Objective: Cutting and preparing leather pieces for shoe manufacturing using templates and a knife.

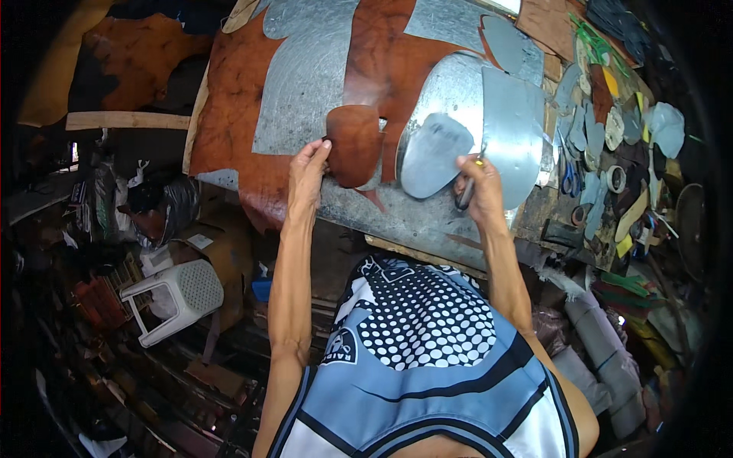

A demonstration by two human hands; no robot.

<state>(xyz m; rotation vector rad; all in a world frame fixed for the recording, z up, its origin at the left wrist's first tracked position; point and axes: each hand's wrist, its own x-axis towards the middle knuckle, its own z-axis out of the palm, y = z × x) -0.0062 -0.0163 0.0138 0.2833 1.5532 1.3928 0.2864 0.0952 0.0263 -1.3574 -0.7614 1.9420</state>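
My left hand (309, 172) pinches the left edge of a rounded brown leather piece (353, 146), which lies over the near part of the work surface. My right hand (482, 191) is closed around a slim cutter knife (465, 195) with a dark handle and a small yellow part. Its tip points away from me and is hard to make out. Just left of that hand lies a grey rounded pattern piece (437, 156). A large brown leather hide (385, 53), with wide cut-outs, spreads behind both hands.
Bare metal sheet (305, 84) shows through the hide's cut-outs. A grey flat sheet (513, 130) lies at the right. Beyond it are blue-handled scissors (569, 179), a tape roll (615, 179) and several patterns. A white plastic stool (179, 298) lies tipped at lower left, by a cardboard box (221, 248).
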